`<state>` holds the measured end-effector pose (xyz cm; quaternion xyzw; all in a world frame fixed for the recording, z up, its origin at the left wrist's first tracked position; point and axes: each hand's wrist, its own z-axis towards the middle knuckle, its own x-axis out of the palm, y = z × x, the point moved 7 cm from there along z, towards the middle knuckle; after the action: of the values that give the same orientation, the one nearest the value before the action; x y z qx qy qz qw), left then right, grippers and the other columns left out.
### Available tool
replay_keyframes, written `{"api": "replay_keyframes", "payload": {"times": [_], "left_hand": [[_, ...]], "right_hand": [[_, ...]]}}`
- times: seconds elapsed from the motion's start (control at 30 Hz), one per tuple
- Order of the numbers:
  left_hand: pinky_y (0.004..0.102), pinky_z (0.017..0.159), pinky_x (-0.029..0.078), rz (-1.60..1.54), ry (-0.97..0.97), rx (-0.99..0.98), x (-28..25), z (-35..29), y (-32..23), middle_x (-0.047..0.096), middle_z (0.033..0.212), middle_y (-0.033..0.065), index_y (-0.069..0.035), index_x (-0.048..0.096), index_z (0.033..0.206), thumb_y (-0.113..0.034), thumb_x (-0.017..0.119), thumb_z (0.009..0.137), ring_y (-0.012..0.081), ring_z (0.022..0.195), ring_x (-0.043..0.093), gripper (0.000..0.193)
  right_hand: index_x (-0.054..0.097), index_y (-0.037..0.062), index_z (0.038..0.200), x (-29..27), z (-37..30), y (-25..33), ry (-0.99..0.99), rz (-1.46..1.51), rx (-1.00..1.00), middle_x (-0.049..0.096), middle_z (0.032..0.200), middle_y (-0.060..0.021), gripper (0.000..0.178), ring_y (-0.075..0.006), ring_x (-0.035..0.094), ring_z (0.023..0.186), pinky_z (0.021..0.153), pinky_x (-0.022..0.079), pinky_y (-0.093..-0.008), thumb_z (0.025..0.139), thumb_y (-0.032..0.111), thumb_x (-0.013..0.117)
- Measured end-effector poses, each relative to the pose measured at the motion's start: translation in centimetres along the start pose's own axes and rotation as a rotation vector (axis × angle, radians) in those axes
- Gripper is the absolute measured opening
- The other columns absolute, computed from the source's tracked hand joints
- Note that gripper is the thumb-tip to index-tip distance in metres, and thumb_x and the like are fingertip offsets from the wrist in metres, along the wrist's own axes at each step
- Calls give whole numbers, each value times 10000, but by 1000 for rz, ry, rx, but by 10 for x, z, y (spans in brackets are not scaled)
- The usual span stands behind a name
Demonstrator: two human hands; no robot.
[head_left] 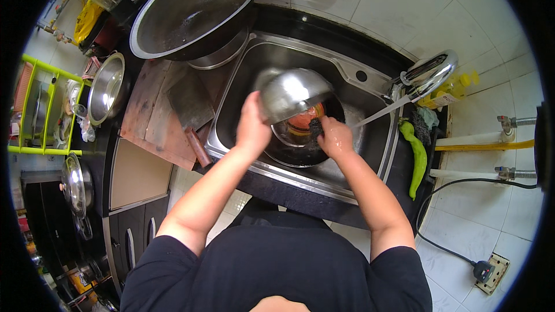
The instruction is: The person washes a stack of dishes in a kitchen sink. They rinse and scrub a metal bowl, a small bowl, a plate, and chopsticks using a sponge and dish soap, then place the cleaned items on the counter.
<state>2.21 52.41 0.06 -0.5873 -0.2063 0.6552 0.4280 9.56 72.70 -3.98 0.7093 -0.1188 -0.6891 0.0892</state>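
The metal bowl [295,88] is hanging tilted above the sink [324,55], its rounded underside turning up toward the far wall and its opening facing down toward the right. The left hand [254,124] is gripping it at the left edge, partly closed; some fingers are hiding behind the metal. The right hand [336,138] is closing its fingers around a dark scrubber [316,131] near the lower rim; whether the scrubber is touching the bowl cannot be told. The tilt is apparently leaving the inside within reach of the right hand, and the position over the sink is presumably letting drips fall there.

Beneath, a dark round vessel [299,160] is sitting in the sink, with a reddish item [304,120] showing under the bowl. A faucet [430,81] is sending a water stream [381,111] leftward, probably to keep rinsing water close by. Outward, a cleaver [191,103] is lying on a wooden board [141,101] to the left, and a green pepper [415,159] is resting right of the sink.
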Motion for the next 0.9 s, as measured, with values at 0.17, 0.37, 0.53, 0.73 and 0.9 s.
{"api": "replay_keyframes", "payload": {"times": [0.17, 0.37, 0.53, 0.73, 0.9], "left_hand": [[401, 706, 546, -741, -49, -750, -82, -48, 44, 532, 1067, 173, 44, 376, 1188, 5, 418, 759, 297, 911, 586, 433], [377, 659, 576, -1194, -293, -850, -176, -95, 114, 537, 1046, 256, 133, 371, 1140, -43, 407, 780, 367, 893, 600, 403], [350, 674, 558, -1215, -445, -827, -218, -89, 169, 549, 1052, 249, 122, 391, 1139, -68, 411, 791, 344, 928, 597, 397], [343, 734, 525, -1385, -544, -854, -220, -81, 198, 575, 1010, 212, 112, 498, 1036, -104, 431, 804, 290, 891, 603, 324], [332, 713, 525, -1390, -497, -914, -214, -76, 214, 564, 1026, 187, 82, 480, 1067, -197, 454, 853, 268, 883, 600, 353]], "right_hand": [[524, 58, 1070, -6, 10, -9, -98, 150, 136, 567, 935, -136, 398, -321, 571, 846, 715, 471, -419, 707, 173, 637], [587, 65, 960, -16, 20, 72, -276, 167, -147, 535, 1014, -116, 324, -311, 498, 971, 860, 390, -448, 656, 147, 662], [638, 79, 714, -13, 38, 179, -312, 52, -414, 558, 933, -114, 130, -303, 479, 983, 931, 293, -505, 668, 201, 636], [611, 38, 803, 37, 47, 289, 270, 147, -340, 612, 847, -138, 404, -288, 584, 830, 704, 468, -386, 729, 435, 609], [542, -36, 906, 82, 52, 298, 499, 350, -166, 622, 826, -195, 513, -294, 625, 714, 639, 492, -385, 675, 414, 625]]}}
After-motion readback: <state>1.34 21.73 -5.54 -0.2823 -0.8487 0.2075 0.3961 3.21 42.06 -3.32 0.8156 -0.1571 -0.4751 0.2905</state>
